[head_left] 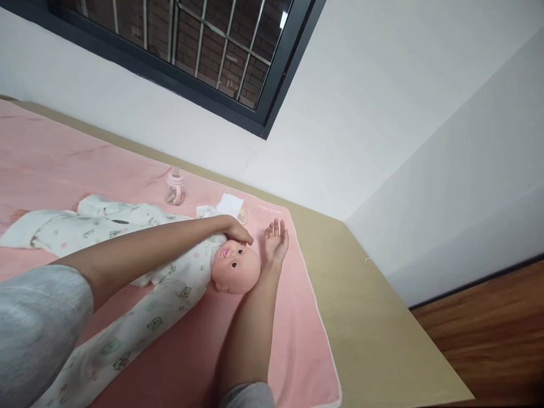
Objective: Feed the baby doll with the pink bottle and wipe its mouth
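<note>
A baby doll (238,271) with a bare pink head lies on its back, its body stretching to the left in a white printed outfit (123,226). Across its upper body reaches my left arm, and my left hand (236,230) is at the far side of the doll's head. Its visible fingers are stretched out to the right; the others are partly hidden. My right hand (276,242) lies palm up beyond the crown, fingers apart, holding nothing. The doll's head rests against or just beside my right forearm. A printed sleeve or cloth runs from the doll toward the lower left.
Under the doll is a pink blanket (304,328) with a white edge, spread on a tan board surface (365,328). Behind the doll stand a pink baby bottle (175,188) and a small packet with a white sheet (229,205). A white wall and a barred window border the far side.
</note>
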Demonstrator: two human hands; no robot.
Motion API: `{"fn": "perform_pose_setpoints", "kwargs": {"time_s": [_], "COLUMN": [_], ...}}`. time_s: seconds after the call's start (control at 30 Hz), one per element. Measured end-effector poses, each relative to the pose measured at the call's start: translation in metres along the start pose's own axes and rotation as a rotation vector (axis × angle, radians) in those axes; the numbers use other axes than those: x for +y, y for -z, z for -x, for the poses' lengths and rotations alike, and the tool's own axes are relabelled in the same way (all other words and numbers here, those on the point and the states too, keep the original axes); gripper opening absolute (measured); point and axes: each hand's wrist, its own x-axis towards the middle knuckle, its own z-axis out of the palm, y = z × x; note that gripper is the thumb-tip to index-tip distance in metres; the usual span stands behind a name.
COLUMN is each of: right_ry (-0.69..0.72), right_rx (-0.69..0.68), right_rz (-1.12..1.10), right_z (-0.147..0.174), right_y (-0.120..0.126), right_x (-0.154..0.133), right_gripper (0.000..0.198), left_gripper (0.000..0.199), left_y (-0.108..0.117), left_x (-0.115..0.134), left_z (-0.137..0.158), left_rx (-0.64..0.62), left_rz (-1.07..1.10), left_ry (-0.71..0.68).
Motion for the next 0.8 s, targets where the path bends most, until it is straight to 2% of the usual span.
{"fn": "perform_pose_setpoints", "kwargs": {"time_s": [0.1, 0.17, 0.33, 0.47, 0.57, 0.8], "right_ry": [-0.01, -0.01, -0.108, -0.246, -0.335, -0.448], "right_rx": [-0.027, -0.058, -0.186, -0.301, -0.358, -0.356], "right_rz": [0.047, 0.124, 0.336, 0.466, 0.546, 0.681], "right_z": [0.0, 0.0, -0.006, -0.024, -0.038, -0.069], "right_y": [0.001, 0.001, -0.006, -0.019, -0.034, -0.07], "right_x": [-0.005, -0.008, -0.011, -0.011, -0.005, 0.017], "right_gripper": [0.033, 0.034, 0.035, 0.033, 0.034, 0.032], "left_gripper": [0.044, 0.043, 0.045, 0.043, 0.043, 0.042], "left_y": [0.004, 0.008, 0.013, 0.006, 0.001, 0.005], "left_x": [0.004, 0.008, 0.011, -0.007, -0.024, -0.043], "left_z": [0.004, 0.014, 0.068, 0.116, 0.141, 0.17], "left_rx": [-0.027, 0.018, 0.253, 0.462, 0.536, 0.536], "left_rz": [-0.047, -0.098, -0.204, -0.242, -0.241, -0.231], "left_ry": [-0.001, -0.038, -0.218, -0.295, -0.248, -0.175]}}
